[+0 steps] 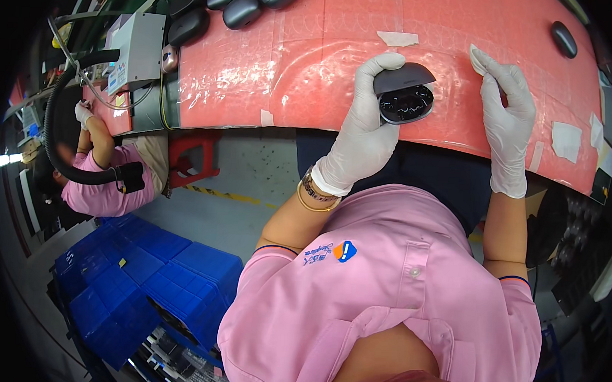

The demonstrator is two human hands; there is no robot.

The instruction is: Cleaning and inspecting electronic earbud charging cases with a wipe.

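Both my hands wear white gloves. In my left hand (367,122) is a dark grey earbud case (407,103), held over the table's front edge with its hinged lid tilted up. Its inside is glossy black with shaped hollows; I cannot tell whether earbuds sit in them. My right hand (509,104) is raised to the right of the case, apart from it. Thumb and fingertips there pinch a small pale scrap (477,60), perhaps cloth or tape. Beyond the case, a strip of whitish tape (397,38) sticks to the red table covering (311,75).
Several closed dark cases (242,12) cluster at the far left, and another case (564,40) lies far right. A grey box-shaped device (138,50) and a black hose (49,122) stand left. Near them a co-worker (108,182) works. Blue bins (193,275) are lower left.
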